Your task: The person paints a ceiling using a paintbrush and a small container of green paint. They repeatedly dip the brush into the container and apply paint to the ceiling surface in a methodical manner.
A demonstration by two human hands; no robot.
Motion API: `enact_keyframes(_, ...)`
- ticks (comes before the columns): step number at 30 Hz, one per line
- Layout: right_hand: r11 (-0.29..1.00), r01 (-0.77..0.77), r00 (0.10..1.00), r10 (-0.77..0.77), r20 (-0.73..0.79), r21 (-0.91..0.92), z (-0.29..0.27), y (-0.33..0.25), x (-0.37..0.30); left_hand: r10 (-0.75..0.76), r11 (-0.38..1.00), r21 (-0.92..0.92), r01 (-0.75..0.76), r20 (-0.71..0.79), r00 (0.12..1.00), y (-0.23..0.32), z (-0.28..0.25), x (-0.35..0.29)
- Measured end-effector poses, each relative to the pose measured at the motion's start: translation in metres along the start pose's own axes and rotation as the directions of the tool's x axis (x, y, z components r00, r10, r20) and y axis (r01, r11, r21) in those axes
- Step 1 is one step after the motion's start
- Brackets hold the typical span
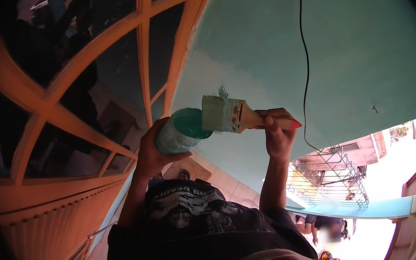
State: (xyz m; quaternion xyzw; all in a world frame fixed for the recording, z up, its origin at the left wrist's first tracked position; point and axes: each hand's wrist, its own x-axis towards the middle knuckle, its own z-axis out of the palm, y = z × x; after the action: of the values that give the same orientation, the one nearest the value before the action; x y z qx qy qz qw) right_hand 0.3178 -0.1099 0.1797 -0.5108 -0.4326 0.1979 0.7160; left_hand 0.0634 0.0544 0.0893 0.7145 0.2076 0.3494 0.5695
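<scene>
My left hand (150,153) is wrapped round a whitish, paint-smeared plastic tub (167,138), tilted so that its mouth faces the brush. Wet teal paint (188,122) coats the inside. In my right hand (280,138) is a wide flat paintbrush (227,114), gripped by its wooden handle with a red tip. Paint covers the bristles and the metal band, and a few stray bristles stick out from one side. The end of the bristles is right at the tub's rim; whether they touch it I cannot tell.
A teal wall (259,35) stands beyond my hands, with a black cable (305,55) hanging down it and a small nail-like piece (375,109). To the left is an orange-framed glass door or window (91,36). A wire rack (330,178) and a person (322,223) are at the lower right.
</scene>
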Motion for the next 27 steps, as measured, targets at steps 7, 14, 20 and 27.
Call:
enact_keyframes(7, 0.996, 0.066, 0.997, -0.063, 0.036, -0.063, -0.003, -0.004, -0.001, -0.01, 0.999, 0.047, 0.009, 0.024, 1.0, 0.0, 0.0, -0.003)
enact_keyframes(14, 0.999, 0.039, 0.996, -0.039, -0.082, 0.0, -0.003, -0.001, -0.008, -0.005, 0.998, 0.057, 0.004, 0.008, 1.0, 0.005, 0.003, -0.001)
enact_keyframes(20, 0.97, -0.074, 0.951, 0.138, -0.276, 0.23, 0.014, 0.004, -0.017, -0.019, 0.997, 0.074, 0.019, 0.011, 1.0, 0.007, 0.005, 0.002)
enact_keyframes(27, 0.792, -0.148, 0.891, 0.367, -0.268, 0.592, 0.02, 0.024, -0.016, -0.01, 0.999, -0.037, 0.01, -0.007, 1.0, -0.007, 0.01, 0.007)
